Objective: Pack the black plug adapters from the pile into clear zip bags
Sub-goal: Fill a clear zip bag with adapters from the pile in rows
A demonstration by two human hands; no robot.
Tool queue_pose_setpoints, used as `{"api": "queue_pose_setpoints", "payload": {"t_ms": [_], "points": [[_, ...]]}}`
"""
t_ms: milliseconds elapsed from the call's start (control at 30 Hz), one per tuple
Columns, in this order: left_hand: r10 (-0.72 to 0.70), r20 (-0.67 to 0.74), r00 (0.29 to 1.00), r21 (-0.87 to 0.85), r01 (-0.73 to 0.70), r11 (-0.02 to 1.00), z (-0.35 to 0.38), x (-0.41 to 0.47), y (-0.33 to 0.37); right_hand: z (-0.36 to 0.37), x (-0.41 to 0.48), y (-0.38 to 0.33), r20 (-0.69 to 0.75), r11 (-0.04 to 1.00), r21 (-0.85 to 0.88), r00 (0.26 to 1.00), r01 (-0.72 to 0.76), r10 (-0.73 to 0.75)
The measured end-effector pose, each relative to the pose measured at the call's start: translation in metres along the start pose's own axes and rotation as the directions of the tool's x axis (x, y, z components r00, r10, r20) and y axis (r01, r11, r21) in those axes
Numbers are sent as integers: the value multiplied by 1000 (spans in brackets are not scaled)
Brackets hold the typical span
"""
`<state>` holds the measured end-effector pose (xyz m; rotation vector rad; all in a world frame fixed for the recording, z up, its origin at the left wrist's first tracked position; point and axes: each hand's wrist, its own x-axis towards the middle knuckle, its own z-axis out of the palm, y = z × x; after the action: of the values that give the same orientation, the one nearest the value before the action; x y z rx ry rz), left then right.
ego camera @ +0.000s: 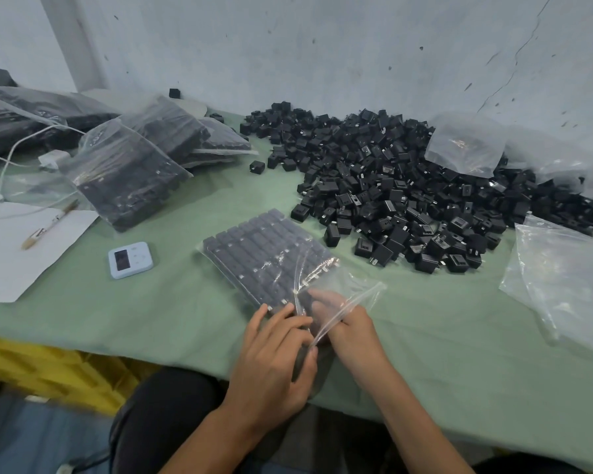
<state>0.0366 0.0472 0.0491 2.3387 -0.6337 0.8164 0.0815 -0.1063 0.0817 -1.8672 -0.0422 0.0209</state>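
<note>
Below, both hands' fingers [281, 323] pinching crinkly clear zip bag [326, 282] of blocky black adapters [254, 248].

Green cloth [192, 323] covers the table. Small pale blue timer [130, 260] with a dark screen lies on it, left of centre, near side. White paper sheet [18, 248] at the left edge, a pen [50, 224] lying diagonally across it. White charger block [53, 160] farther back on the left, its white cable [9, 159] looping toward the paper. Grey scuffed wall [322, 46] behind, cracked at far right. Yellow crate [48, 367] under the table's near left edge. Blue floor [31, 439] below.
</note>
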Motion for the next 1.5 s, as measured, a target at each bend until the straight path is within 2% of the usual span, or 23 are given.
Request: {"api": "queue_pose_setpoints", "payload": {"t_ms": [533,700,867,1000,1200,1367,1500], "points": [[-13,75,997,-7,13,1000,-2,0,1,4,3,3,-30,988,92,992,-122,126],[-61,102,993,-1,62,998,-2,1,1,2,3,2,-40,997,15,996,-81,81],[-142,237,961,188,98,977,-1,9,0,3,6,-1,-2,996,47,997,-71,71],[-172,304,937,260,92,961,-1,12,1,0,4,-4,58,996,69,996,-64,60],[-187,335,923,292,87,952,1,11,1,-9,0,-7,208,997,30,976,-70,62],[-187,345,920,299,81,951,1,14,3,-13,-4,-15,204,999,-9,978,-32,33],[-176,355,918,308,63,949,-1,13,2,-40,-13,-19,303,989,-12,942,-145,142]]}}
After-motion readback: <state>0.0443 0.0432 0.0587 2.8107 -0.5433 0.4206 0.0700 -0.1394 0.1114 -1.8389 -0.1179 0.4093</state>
